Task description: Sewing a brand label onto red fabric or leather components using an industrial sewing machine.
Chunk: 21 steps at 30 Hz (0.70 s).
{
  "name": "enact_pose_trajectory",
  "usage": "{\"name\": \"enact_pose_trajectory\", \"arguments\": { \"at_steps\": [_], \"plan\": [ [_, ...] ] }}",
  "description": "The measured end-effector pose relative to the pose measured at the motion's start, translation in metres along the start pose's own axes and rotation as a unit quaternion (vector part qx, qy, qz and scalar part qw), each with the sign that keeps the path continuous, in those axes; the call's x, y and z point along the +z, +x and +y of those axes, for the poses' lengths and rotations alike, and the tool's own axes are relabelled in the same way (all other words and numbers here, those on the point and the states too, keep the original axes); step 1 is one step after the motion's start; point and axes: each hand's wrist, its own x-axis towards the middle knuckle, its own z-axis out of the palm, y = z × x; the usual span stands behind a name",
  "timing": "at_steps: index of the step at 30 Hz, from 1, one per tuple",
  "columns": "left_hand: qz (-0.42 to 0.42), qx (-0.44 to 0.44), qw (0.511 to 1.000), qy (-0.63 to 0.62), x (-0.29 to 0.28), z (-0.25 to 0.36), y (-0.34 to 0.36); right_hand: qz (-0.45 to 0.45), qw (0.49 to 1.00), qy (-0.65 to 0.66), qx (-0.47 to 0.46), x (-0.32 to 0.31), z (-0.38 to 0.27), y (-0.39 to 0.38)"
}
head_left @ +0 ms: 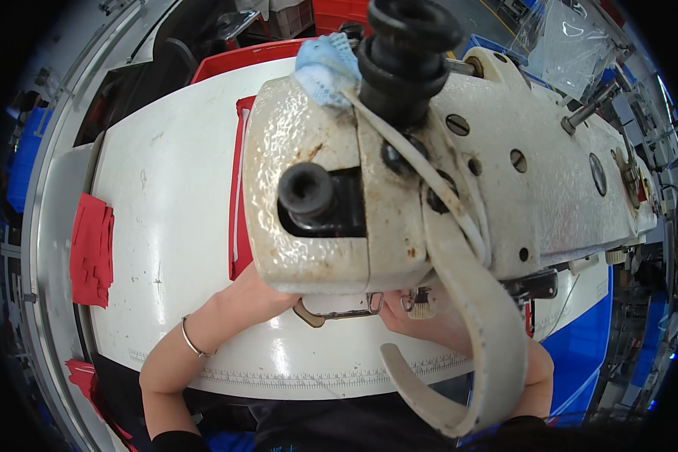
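Left hand (258, 300) and right hand (426, 322), grips untellable, sit half-hidden by a sewing machine (497, 203) near red fabric (243, 260).

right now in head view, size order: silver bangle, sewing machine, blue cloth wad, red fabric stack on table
Largest: sewing machine
Middle: red fabric stack, blue cloth wad; too close to rank, wad nearer camera
Smallest: silver bangle

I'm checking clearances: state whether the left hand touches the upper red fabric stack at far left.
Apart: the head view shows white tabletop between the left hand and the upper red fabric stack.
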Motion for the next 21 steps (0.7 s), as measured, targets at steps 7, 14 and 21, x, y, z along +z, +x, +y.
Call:
{"name": "enact_pose_trajectory", "arguments": {
  "at_steps": [7, 14, 21],
  "plan": [
    [0.02, -0.022, 0.999, -0.037, 0.01, -0.018, 0.007, 0.062, 0.458, -0.806, -0.369, -0.027, 0.022, 0.01],
    [0.033, 0.015, 0.999, 0.035, -0.007, -0.003, 0.017, 0.039, 0.236, -0.852, -0.466, -0.022, 0.015, 0.018],
    [0.058, -0.043, 0.997, -0.02, -0.014, -0.009, 0.018, 0.016, 0.24, -0.831, -0.502, -0.02, 0.015, 0.017]
  ]
}}
